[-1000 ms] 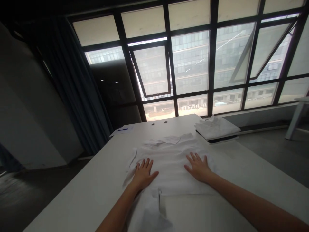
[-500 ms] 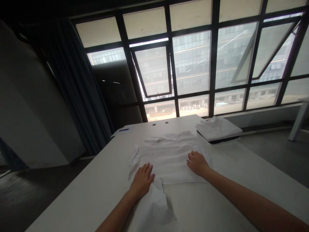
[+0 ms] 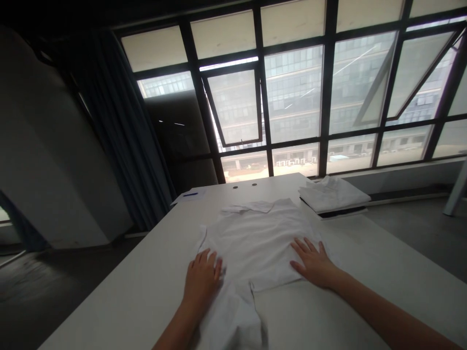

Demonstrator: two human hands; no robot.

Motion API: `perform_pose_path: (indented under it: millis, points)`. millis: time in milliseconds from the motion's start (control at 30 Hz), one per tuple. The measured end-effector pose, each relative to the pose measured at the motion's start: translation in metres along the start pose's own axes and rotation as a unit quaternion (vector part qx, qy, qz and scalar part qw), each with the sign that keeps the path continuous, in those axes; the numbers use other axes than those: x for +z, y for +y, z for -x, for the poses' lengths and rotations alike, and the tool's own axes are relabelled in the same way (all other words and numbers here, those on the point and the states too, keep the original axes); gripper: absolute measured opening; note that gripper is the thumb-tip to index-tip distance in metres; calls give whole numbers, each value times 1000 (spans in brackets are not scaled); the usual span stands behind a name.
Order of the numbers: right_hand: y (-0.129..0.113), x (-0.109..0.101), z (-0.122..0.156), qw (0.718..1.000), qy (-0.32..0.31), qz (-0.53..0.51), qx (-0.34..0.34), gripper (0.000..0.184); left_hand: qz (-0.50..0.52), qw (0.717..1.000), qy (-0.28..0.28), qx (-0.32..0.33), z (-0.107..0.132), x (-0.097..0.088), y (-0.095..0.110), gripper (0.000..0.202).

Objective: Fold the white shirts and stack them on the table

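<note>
White T-shirt (image 3: 255, 243) is lying on the tabletop (image 3: 146, 272) under both hands, a bunched flap (image 3: 229, 321) spilling toward the person at 6 o'clock. Left hand (image 3: 202, 282) is pressing on its edge, fingers together, any pinch hidden; right hand (image 3: 312, 262) is spreading flat on it. Folded white garments (image 3: 332, 197) are sitting at 1 o'clock, paper (image 3: 180, 198) with a blue pen (image 3: 190, 194) at 11 o'clock, windows (image 3: 292, 92) beyond.
</note>
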State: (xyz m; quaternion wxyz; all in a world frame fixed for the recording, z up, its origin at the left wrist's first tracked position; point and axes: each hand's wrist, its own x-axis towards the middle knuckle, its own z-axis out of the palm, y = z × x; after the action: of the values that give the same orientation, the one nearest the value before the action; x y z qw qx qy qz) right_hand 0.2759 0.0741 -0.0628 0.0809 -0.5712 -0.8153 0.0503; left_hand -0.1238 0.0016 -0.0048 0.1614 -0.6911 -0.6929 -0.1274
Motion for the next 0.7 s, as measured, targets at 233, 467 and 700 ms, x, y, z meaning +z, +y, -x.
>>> perform_pose_path:
  millis: [233, 467, 700]
  points:
    - [-15, -27, 3, 996, 89, 11, 24, 45, 110, 981, -37, -155, -6, 15, -58, 33]
    - [-18, -19, 3, 993, 115, -11, -14, 42, 290, 939, -40, -179, -7, 27, -60, 38]
    - [-5, -4, -2, 998, 59, -12, -3, 55, 228, 971, -42, -61, -7, 32, -57, 35]
